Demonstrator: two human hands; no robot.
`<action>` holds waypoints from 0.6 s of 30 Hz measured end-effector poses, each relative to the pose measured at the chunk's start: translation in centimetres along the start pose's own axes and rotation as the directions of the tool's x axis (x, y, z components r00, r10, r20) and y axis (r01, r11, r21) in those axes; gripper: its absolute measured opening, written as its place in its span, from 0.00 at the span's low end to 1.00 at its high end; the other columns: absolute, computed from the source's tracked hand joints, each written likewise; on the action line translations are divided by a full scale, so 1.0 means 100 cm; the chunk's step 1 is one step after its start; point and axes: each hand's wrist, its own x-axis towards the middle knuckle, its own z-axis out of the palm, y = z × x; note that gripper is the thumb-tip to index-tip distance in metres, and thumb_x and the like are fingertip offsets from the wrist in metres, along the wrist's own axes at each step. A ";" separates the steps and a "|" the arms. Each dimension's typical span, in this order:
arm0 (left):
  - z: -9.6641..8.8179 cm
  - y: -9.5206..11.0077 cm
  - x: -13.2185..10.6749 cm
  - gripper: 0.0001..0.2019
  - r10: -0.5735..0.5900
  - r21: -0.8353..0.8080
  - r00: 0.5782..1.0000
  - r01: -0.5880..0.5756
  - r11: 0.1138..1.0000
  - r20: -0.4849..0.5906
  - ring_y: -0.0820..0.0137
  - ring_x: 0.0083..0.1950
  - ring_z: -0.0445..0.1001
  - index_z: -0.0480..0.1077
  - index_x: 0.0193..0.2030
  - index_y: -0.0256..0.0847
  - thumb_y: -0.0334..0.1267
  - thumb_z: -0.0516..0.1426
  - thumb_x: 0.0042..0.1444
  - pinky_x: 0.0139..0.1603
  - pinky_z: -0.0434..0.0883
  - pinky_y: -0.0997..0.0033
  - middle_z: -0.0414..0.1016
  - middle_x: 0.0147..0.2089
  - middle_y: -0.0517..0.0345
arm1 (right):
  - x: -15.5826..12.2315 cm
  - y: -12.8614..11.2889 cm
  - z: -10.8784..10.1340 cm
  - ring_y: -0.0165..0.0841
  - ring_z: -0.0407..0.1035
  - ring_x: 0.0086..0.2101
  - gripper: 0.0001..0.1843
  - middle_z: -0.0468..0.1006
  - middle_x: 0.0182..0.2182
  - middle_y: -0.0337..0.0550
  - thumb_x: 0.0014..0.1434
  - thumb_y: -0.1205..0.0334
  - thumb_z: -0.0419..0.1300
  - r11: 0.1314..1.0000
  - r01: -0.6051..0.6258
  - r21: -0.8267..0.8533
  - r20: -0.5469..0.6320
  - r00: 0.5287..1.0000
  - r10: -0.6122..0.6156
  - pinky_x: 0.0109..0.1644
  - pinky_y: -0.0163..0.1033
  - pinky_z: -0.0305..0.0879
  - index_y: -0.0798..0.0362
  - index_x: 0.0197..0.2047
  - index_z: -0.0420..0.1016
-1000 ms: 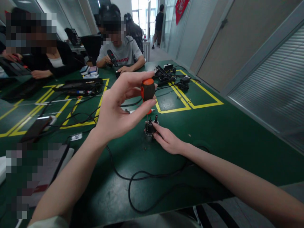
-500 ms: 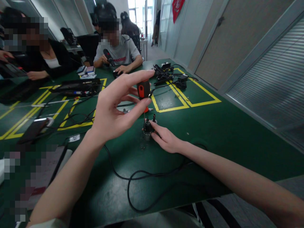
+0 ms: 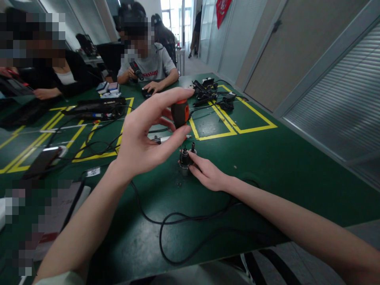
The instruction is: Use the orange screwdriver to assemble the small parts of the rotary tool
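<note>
We are holding a screwdriver (image 3: 179, 113) upright in our left hand (image 3: 139, 146), well above the green desk (image 3: 267, 158). The left grip is clamped on its black and orange handle, thumb below and fingers behind, with the forefinger stretching over the top. The thin shaft is pointing straight down and its tip is meeting the top of a small black fitting (image 3: 184, 160). That fitting is standing on a silver base about midway between the near edge of the desk and the yellow taped rectangle (image 3: 237, 130) toward the far right corner.

Our right hand (image 3: 209, 175) is lying low on the desk just right of the fitting, and its grip is closing on the fitting's base with the fingertips. A black cable (image 3: 178, 219) is looping across the desk between our two forearms toward the near edge.

A heap of black adapters (image 3: 211, 94) is sitting at the far right corner. A phone (image 3: 44, 160) is lying near the left edge. Two other people are sitting at the far edge, one of them gripping a dark tool (image 3: 137, 70)
</note>
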 end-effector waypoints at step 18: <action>-0.003 0.000 0.000 0.19 -0.037 0.005 0.997 0.038 0.999 -0.066 0.64 0.47 0.81 0.76 0.58 0.59 0.40 0.67 0.61 0.42 0.85 0.59 0.78 0.54 0.57 | -0.001 0.001 0.000 0.47 0.75 0.60 0.30 0.77 0.62 0.57 0.74 0.64 0.48 1.000 0.014 -0.024 0.001 1.000 -0.014 0.62 0.59 0.74 0.51 0.77 0.52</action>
